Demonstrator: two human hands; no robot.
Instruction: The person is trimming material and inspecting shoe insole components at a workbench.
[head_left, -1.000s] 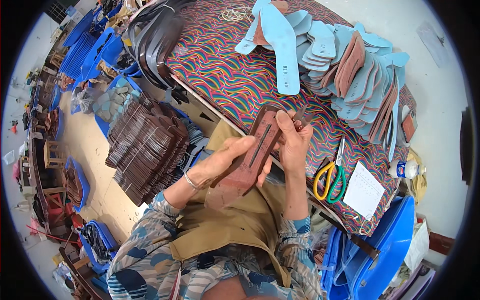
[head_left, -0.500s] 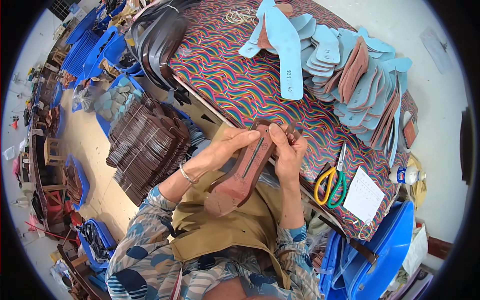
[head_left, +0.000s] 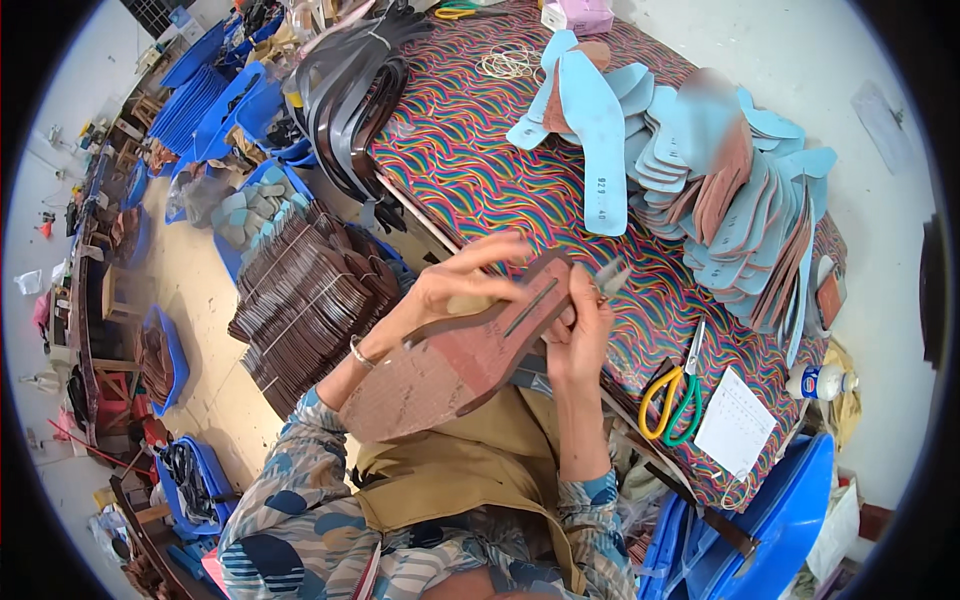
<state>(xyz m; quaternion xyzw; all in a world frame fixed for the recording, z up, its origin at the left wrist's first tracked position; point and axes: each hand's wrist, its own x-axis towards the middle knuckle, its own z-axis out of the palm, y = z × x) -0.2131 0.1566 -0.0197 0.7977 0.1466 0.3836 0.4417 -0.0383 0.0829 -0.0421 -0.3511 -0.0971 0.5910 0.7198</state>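
A brown shoe insole with a dark slot along its narrow part hangs over my lap, its broad end toward the lower left. My right hand grips its narrow end between thumb and fingers. A small grey metallic tool, too blurred to name, sticks out from the same hand. My left hand is beside the insole's left edge, fingers stretched out and somewhat smeared, the fingertips close to the narrow end. Whether its thumb touches the insole is hidden.
Light blue insole pieces are heaped across the patterned table. Scissors with yellow and green handles lie by a paper sheet. Bundled brown soles stand at my left, black strips beyond. Blue bins stand at lower right.
The insole has swung so its broad end points further left. My left fingers have come off its narrow end and spread, while my right hand keeps hold. The whole view has shifted slightly.
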